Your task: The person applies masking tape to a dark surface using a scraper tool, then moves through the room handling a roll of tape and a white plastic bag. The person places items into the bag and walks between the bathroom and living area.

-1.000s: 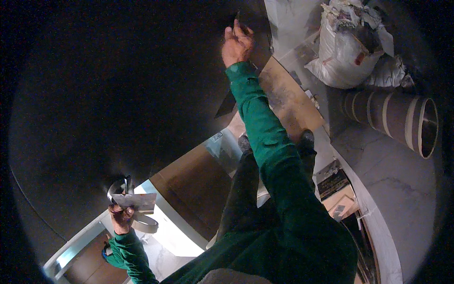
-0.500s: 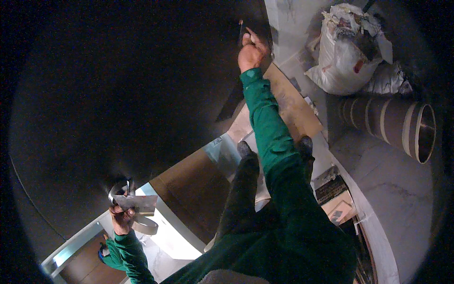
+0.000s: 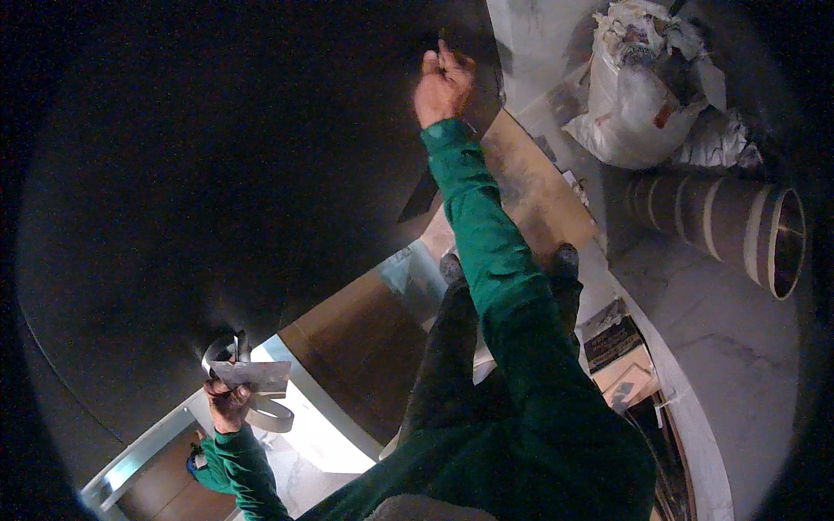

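My left hand (image 3: 228, 408), at the lower left, is closed around a flat grey metal scraper (image 3: 252, 376). A pale band curled into a loop (image 3: 272, 416) hangs beside it, and a second ring-like piece (image 3: 210, 352) shows above the scraper; I cannot tell whether they are tape. At the top, my right hand (image 3: 443, 87) reaches up along a large dark panel (image 3: 217, 191). Its thumb and index finger are drawn together near the panel's right edge. Whatever sits between them is too dark and blurred to make out.
A brown cardboard sheet (image 3: 539, 191) lies by my feet. To the right are a stuffed white sack (image 3: 634, 122) and a large banded tube (image 3: 730, 230). Boxes (image 3: 618, 356) stand below. Another green sleeve (image 3: 213, 473) shows at lower left, perhaps a reflection.
My right hand has shifted slightly left and its wrist has turned, with the fingers now drawn closer together. My left hand holds the scraper in nearly the same place.
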`<action>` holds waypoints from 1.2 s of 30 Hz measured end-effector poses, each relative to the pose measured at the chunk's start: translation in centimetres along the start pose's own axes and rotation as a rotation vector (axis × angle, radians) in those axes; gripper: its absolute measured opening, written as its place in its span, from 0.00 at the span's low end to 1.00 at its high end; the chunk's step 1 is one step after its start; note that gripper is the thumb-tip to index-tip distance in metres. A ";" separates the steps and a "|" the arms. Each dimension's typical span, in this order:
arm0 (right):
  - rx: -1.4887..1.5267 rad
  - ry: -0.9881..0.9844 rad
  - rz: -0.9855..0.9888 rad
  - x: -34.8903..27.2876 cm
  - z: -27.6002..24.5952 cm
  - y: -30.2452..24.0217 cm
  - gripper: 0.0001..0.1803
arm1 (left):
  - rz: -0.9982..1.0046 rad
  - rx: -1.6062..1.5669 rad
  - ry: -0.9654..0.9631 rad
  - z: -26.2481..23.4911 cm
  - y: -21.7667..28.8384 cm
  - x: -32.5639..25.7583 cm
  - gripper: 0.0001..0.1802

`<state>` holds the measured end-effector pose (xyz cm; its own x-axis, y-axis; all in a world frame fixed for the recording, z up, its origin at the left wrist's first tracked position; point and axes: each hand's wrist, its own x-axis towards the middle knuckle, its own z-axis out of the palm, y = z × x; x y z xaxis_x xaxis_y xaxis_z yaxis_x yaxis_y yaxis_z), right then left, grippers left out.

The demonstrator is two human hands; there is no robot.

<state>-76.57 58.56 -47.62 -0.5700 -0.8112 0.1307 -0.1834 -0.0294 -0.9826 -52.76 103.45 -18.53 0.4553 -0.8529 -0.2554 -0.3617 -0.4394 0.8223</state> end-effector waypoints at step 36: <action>0.407 -0.057 -0.031 -2.1 -0.3 0.3 0.16 | -0.109 -0.138 -0.022 -0.4 -0.4 0.2 0.27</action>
<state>-75.61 60.44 -48.13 -0.5219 -0.8370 0.1645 0.1384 -0.2733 -0.9519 -52.16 103.63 -18.70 0.4671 -0.8091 -0.3566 -0.1951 -0.4876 0.8510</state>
